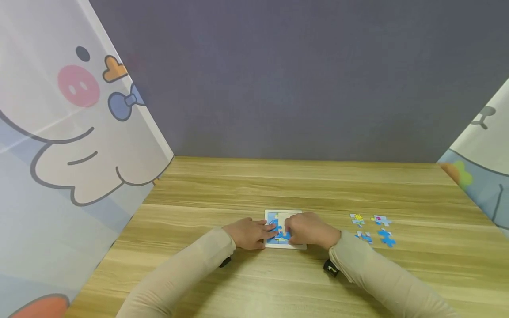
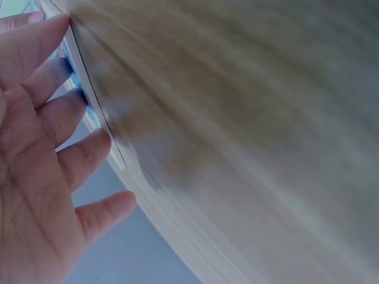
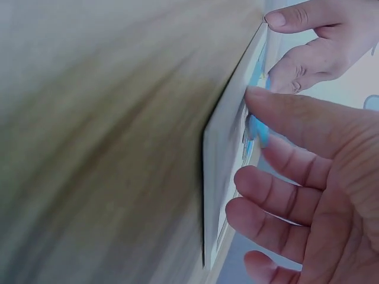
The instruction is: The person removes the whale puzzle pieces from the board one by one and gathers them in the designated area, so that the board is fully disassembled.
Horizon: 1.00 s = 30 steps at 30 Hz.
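Observation:
A small jigsaw tray (image 1: 283, 211) with a pale rim lies flat on the wooden table. Blue puzzle pieces (image 1: 272, 216) fill its left side and part of the bottom, while bare backing (image 1: 283, 219) shows at the upper middle. My left hand (image 1: 247, 233) rests over the tray's left edge, fingers extended onto the pieces. Over the right side is my right hand (image 1: 312, 229); in the right wrist view its thumb and index finger pinch a blue puzzle piece (image 3: 258, 129) against the tray. The right hand hides the tray's right part in the head view.
Several loose puzzle pieces lie to the right of the right hand: one with a yellow sun (image 1: 357, 218), one with a pink swirl (image 1: 381, 220), and blue ones (image 1: 387, 237). A grey panel (image 1: 278, 88) stands behind the table, with printed cloth (image 1: 91, 168) along the left.

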Tool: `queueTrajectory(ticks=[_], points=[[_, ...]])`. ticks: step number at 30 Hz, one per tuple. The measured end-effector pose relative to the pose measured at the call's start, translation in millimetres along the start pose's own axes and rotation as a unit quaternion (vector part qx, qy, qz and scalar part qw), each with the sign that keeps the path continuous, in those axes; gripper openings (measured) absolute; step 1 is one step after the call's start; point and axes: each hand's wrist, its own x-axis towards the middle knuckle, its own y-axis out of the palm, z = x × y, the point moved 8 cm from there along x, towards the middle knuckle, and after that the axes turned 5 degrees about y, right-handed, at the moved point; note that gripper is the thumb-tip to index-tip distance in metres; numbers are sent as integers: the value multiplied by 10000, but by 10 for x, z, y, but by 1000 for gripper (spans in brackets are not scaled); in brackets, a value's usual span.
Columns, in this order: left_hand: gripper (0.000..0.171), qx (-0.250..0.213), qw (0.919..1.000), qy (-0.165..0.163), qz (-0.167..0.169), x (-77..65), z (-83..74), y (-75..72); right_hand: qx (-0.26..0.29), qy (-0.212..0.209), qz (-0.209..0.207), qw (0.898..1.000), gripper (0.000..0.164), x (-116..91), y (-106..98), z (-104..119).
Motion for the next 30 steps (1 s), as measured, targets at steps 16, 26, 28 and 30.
queueTrajectory(ticks=[16,26,28,30], points=[[53,183,9998,-34,-61,-6,-9,-30,1729,-391,82,9841,19,-61,-19,0],[42,799,9943,485,-512,-59,-149,-100,2164,-56,-245,9760,18,-202,-90,-178],[46,604,9964,479,-343,-74,-163,-75,2242,-26,-332,9740,17,-260,-121,-250],[52,315,9985,410,-168,-94,-168,-49,2358,-44,-383,9710,16,-329,-147,-319]])
